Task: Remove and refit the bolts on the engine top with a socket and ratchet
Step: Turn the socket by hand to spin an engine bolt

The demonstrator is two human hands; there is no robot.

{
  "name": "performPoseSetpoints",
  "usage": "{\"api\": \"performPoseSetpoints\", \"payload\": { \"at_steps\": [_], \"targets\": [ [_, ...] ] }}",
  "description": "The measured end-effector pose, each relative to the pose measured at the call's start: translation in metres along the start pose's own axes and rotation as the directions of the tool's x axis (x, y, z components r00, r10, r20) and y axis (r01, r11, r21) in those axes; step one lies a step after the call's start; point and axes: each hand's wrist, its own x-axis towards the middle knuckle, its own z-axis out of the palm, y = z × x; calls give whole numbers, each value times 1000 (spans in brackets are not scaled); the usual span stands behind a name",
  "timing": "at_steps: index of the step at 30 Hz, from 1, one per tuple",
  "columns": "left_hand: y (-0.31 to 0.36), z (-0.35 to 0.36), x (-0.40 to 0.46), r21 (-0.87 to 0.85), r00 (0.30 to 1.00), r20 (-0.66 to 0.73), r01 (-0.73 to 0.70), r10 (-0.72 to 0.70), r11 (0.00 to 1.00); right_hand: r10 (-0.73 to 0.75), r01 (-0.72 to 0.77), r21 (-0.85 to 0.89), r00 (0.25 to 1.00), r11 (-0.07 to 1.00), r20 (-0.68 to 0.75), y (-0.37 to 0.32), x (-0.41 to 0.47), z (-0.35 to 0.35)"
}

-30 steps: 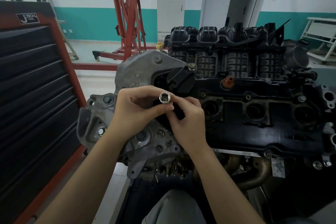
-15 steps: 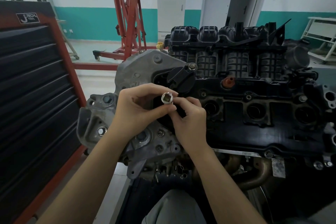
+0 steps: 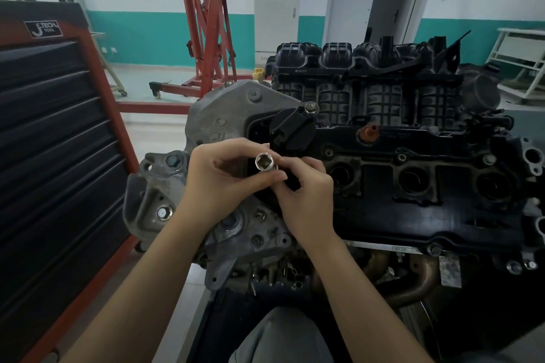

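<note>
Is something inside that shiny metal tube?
Empty: the silver socket, pinched by left hand and right hand, shows a bare dark hole.

Even, soft indoor light, faint shadows, sharp centre, wide-angle bending at edges, slight blur at the borders.

Chrome socket (image 3: 265, 161) (hex opening toward camera) held above black engine top (image 3: 413, 186); bolt (image 3: 310, 106) seated behind.
</note>
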Motion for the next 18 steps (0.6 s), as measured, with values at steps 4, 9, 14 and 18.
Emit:
{"api": "performPoseSetpoints", "payload": {
  "at_steps": [4,9,14,18],
  "targets": [
    [1,-2,-1,-93,997,-2,83,-83,992,-25,25,16,1000,1000,5,0,0,0],
    [2,-1,0,-60,996,83,44,-38,997,2,-2,1,1000,1000,13,0,-1,-1],
    [1,1,-1,-44,999,-27,29,-30,999,12,-12,14,1000,1000,-3,-3,0,0],
    [1,-2,0,-99,994,94,64,-55,993,-47,47,12,999,999,3,1,0,0]
  ]
}}
